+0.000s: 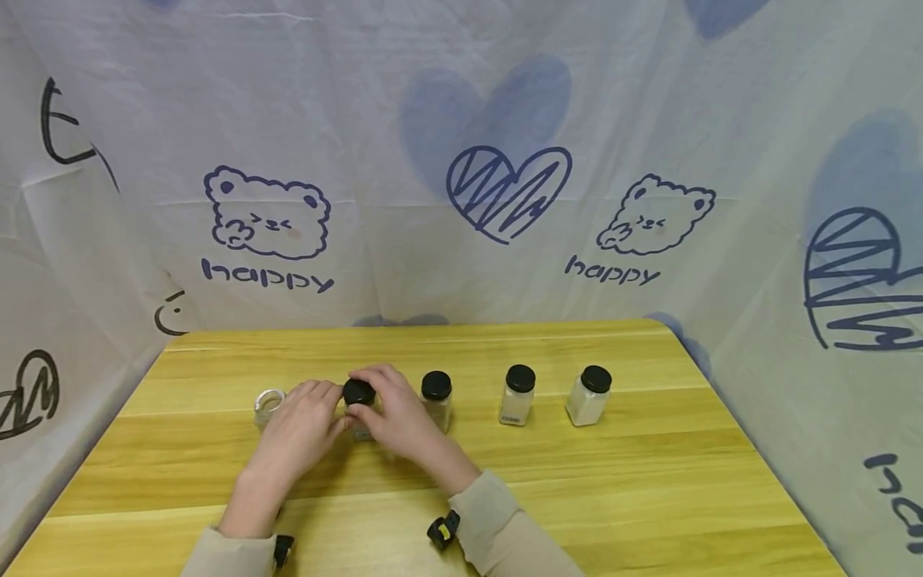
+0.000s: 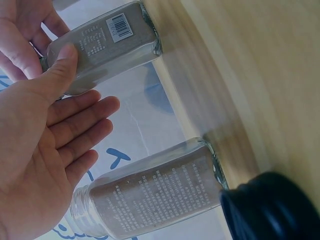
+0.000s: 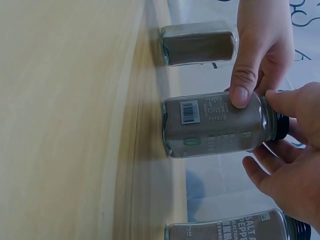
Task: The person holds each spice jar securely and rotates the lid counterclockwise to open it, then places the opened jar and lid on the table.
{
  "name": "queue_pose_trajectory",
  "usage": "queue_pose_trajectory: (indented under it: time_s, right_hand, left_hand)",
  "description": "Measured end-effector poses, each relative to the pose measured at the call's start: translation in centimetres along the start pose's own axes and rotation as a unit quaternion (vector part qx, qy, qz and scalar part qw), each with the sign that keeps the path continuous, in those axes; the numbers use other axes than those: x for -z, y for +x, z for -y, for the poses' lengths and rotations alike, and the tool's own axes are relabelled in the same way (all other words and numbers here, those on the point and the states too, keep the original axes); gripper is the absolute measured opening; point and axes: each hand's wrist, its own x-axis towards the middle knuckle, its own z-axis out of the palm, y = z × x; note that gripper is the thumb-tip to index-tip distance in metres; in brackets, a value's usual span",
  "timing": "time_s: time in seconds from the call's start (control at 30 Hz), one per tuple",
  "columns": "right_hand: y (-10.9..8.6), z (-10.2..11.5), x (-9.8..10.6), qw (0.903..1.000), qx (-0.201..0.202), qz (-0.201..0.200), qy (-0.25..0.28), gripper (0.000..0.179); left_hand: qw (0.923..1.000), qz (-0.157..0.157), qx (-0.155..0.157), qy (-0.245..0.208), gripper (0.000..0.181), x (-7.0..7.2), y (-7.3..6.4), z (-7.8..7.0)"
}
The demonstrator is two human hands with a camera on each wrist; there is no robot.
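At the left of the head frame, an uncapped glass jar [image 1: 263, 415] was seen upright on the wooden table [image 1: 613, 497], its brown powder made out in the left wrist view. A black ridged piece [image 2: 272, 207] at the lower right of that view was taken for a loose cap, though this could not be confirmed. Just right of the uncapped jar, the left hand [image 1: 296, 417] was set narrow on a second jar [image 3: 210, 132], left of centre in the head frame; its body was pinched between thumb and fingers, presumably to be kept from turning or tipping. Its black lid [image 1: 358, 391] was gripped by the right hand [image 1: 397, 417], with thumb and fingers curled about it, a hold judged suited to twisting. The base appeared to be supported by the table, so little weight had to be carried. Further right, a third jar [image 1: 437, 413], a fourth jar [image 1: 516, 407] and a fifth jar [image 1: 586, 407] were set upright, capped and apart, perhaps so that each could be grasped without its neighbours being knocked.
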Motion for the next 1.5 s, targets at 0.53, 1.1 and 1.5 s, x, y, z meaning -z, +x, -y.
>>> queue_pose_trajectory:
  time_s: [0.53,1.1,1.5]
  right_hand:
    - [0.24,-0.22,0.22,0.9998,-0.007,0.008,0.019,0.044]
    - [0.13,-0.08,0.34,0.9997,0.014,-0.013,-0.015,0.034]
    - [0.15,-0.06,0.39,0.9997,-0.003,-0.024,0.005,0.044]
  left_hand:
    - [1.0000,-0.001,-0.003,-0.002,0.043,-0.07,0.09,0.12]
    - [0.9998,0.015,0.009,-0.002,0.048,0.22,0.07,0.07]
    - [0.9999,0.012,0.007,-0.002,0.045,0.06,0.14,0.13]
